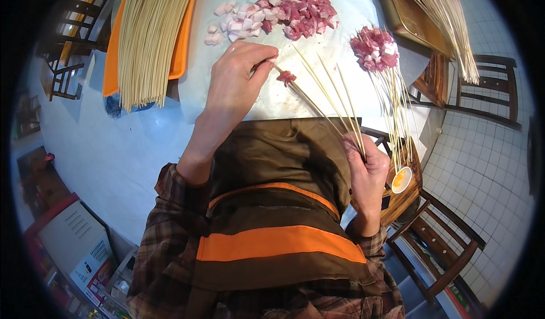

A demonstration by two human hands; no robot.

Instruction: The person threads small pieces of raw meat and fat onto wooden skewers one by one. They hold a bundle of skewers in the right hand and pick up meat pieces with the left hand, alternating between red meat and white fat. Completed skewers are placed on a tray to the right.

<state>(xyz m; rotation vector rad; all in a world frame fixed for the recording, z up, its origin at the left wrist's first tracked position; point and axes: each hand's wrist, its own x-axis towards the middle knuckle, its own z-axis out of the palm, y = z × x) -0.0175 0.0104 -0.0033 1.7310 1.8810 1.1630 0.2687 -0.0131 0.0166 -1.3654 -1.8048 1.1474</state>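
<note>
Between the thumb and fingers of my left hand (238,69) is a small, pale piece of meat at the tip of a wooden skewer. A red meat cube (286,78) sits on that skewer just below the fingertips. My right hand (368,161) grips the lower ends of several thin wooden skewers (336,89), whose other bare points fan out over the white work surface (255,101). Beyond my hands lie a pile of white fat cubes (245,20) and a pile of red meat cubes (304,12), touching each other.
A bundle of bare skewers (153,37) lies on an orange tray (111,72) at the left. Loaded skewers (374,50) rest at the right edge, and more lie on a metal tray (425,25). A small white bowl (401,180) and wooden chairs (451,251) stand at the right.
</note>
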